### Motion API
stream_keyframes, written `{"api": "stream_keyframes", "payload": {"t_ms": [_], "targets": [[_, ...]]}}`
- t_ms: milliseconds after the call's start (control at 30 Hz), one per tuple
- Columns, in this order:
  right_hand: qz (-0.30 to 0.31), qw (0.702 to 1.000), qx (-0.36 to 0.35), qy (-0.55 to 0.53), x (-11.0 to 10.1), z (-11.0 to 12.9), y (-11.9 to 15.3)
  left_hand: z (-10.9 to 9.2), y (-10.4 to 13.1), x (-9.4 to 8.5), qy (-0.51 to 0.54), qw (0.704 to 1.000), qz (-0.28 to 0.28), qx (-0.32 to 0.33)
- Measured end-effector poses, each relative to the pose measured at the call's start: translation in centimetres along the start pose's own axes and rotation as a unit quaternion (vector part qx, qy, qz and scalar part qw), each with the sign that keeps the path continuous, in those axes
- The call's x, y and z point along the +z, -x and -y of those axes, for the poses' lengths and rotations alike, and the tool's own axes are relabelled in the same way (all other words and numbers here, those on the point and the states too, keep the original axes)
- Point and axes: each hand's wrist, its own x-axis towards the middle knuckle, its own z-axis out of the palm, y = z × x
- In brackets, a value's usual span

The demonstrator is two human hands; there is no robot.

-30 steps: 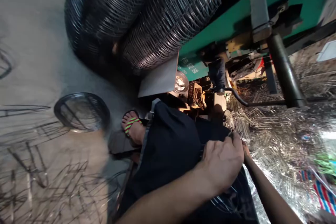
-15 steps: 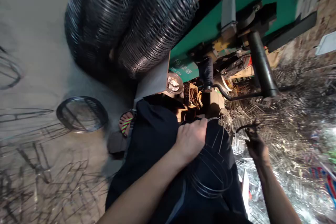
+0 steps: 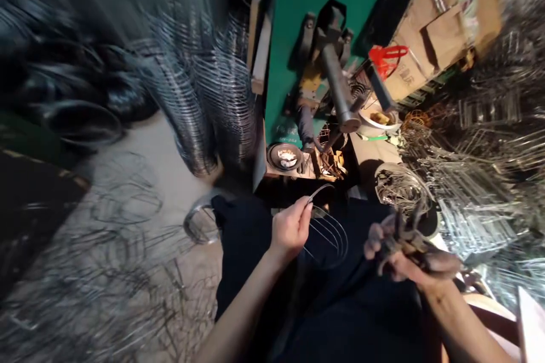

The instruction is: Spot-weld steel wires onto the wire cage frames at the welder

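Observation:
My left hand (image 3: 292, 229) is closed, pinching a loop of thin metal wire (image 3: 320, 191) at its upper end. From that hand a curved wire frame (image 3: 336, 235) with several parallel strands hangs over my dark-clothed lap. To the right, my right hand (image 3: 398, 255) is wrapped round a dark metal tool (image 3: 406, 227) that looks like pliers, two prongs pointing up. Blur and darkened fingers hide its exact shape. The tool is apart from the wire frame. Ahead of my hands stands a green machine (image 3: 285, 85) with a thick metal cylinder (image 3: 340, 88).
Stacks of wire rings (image 3: 230, 96) stand left of the machine. Tangled wire pieces (image 3: 140, 272) cover the left floor. A round bowl (image 3: 285, 157) sits beneath the machine. At right are a coil of wire (image 3: 400, 190), piled wire racks (image 3: 481, 204) and a cardboard box (image 3: 445, 39).
My view has swung left. My right hand has come nearer my lap, with the dark tool now more visible. The left hand still grips the wire frame, now raised slightly.

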Motion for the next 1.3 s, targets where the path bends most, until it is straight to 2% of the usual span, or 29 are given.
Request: {"api": "stream_keyframes", "payload": {"t_ms": [67, 133, 233, 333, 467, 667, 833, 1100, 1300], "targets": [[0.004, 1.000, -0.003, -0.024, -1.2, -1.5, 0.3, -1.6, 0.6, 1.0, -0.016, 1.000, 0.001, -0.012], [-0.052, 0.999, -0.005, -0.015, -2.8, -3.5, 0.4, -3.0, 1.2, 2.2, -0.031, 0.999, 0.005, -0.019], [-0.135, 0.989, -0.001, 0.058, -5.1, -6.6, 0.0, -4.7, 2.0, 3.8, -0.055, 0.998, 0.022, -0.016], [-0.117, 0.983, -0.043, 0.136, -6.1, -7.8, -1.1, -6.0, 2.3, 4.8, -0.084, 0.995, 0.049, -0.004], [-0.056, 0.975, -0.121, 0.180, -5.9, -7.4, -2.4, -7.2, 2.4, 5.5, -0.118, 0.990, 0.081, -0.005], [-0.037, 0.965, -0.170, 0.197, -4.9, -7.6, -3.4, -7.8, 2.7, 5.8, -0.140, 0.987, 0.084, 0.005], [0.009, 0.954, -0.118, 0.275, -4.9, -6.1, -3.2, -7.7, 3.0, 5.6, -0.146, 0.985, 0.081, 0.034], [-0.024, 0.939, -0.101, 0.328, -4.5, -5.4, -2.6, -7.6, 3.1, 5.1, -0.154, 0.984, 0.075, 0.051], [-0.017, 0.936, -0.090, 0.340, -4.2, -6.0, -2.4, -7.5, 3.9, 4.7, -0.164, 0.978, 0.076, 0.101]]}}
